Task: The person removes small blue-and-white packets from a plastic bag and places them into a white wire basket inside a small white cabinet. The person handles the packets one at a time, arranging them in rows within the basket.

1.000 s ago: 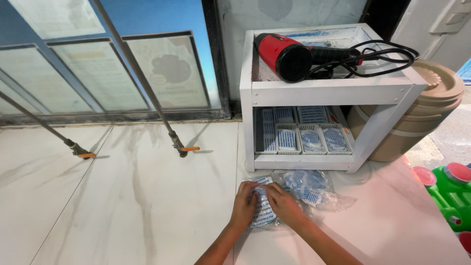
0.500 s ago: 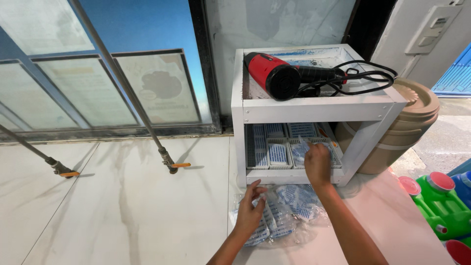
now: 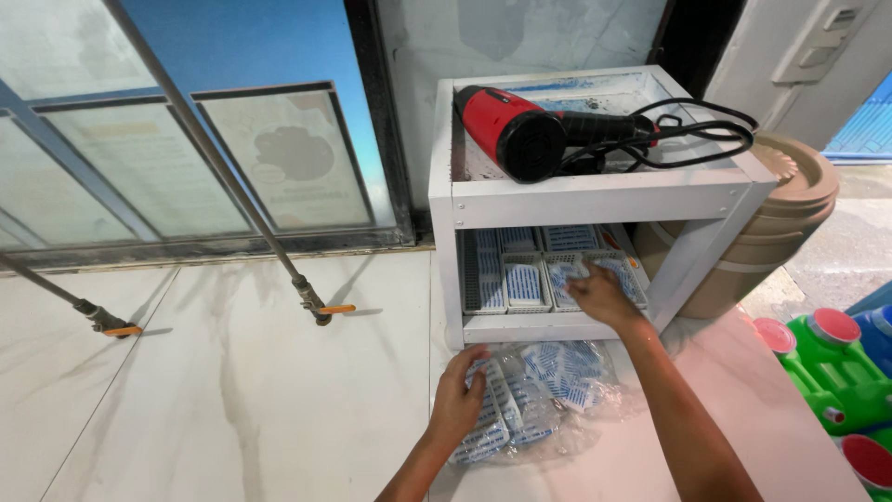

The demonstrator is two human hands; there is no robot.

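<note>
**Packets handled at a white shelf unit**

Low in the frame, just right of centre, the left hand (image 3: 457,402) is laid on a clear plastic bag (image 3: 544,398) filled with small blue-and-white packets. Its fingers are curled over the bag's left end and pressed against the packets there; whether a single packet is pinched cannot be told. The bag lies on the pale marble floor (image 3: 232,390), just in front of the white shelf unit (image 3: 595,195).

Right of centre, the right hand (image 3: 599,296) is reached into the lower compartment of the unit. Its fingers are held loosely together and rested on the packets in a white slotted tray (image 3: 525,279); a grip on any one packet cannot be made out. More packets of the same kind are seen standing in rows across the tray.

On the top shelf, a red and black hair dryer (image 3: 520,138) is laid on its side, with its black cord (image 3: 706,135) coiled beside it. A tan ribbed bin (image 3: 790,214) is seen right of the unit, and green plastic containers with red caps (image 3: 827,358) at the lower right edge.
</note>
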